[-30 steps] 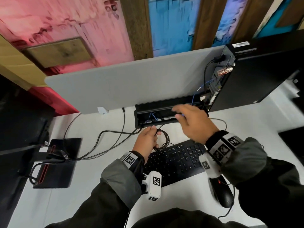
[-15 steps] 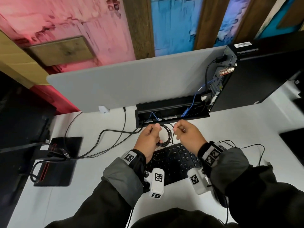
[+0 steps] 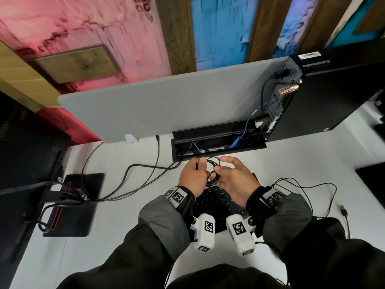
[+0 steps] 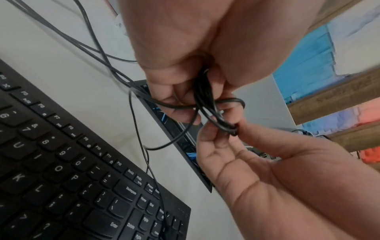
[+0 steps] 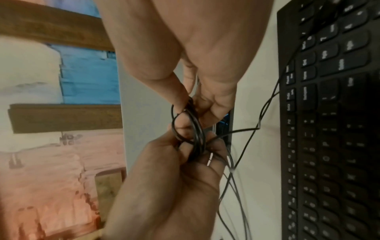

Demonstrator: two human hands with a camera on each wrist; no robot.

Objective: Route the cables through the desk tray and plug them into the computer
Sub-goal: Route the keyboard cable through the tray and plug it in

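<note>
In the head view both hands meet just in front of the open black desk tray (image 3: pixel 218 133), above the keyboard (image 3: pixel 212 205). My left hand (image 3: pixel 200 165) grips a small coil of thin black cable (image 3: pixel 213 170). My right hand (image 3: pixel 220 166) pinches the same coil between thumb and forefinger. The left wrist view shows the coil (image 4: pixel 207 104) in the left fingers (image 4: pixel 180 91), with the right hand (image 4: pixel 236 129) pinching its lower loop. In the right wrist view the coil (image 5: pixel 195 129) hangs between both hands. The black computer (image 3: pixel 325 97) stands at the right, its rear ports facing the tray.
Blue cables (image 3: pixel 237 140) lie in the tray and run up to the computer. Thicker black cables (image 3: pixel 129 176) lead left to a monitor stand (image 3: pixel 73 205). A loose thin cable with a USB plug (image 3: pixel 342 209) lies at the right. A grey partition (image 3: pixel 166 109) backs the desk.
My right hand drew back from the tray and came to the coil held by my left hand. Both hands now hold the coil close together.
</note>
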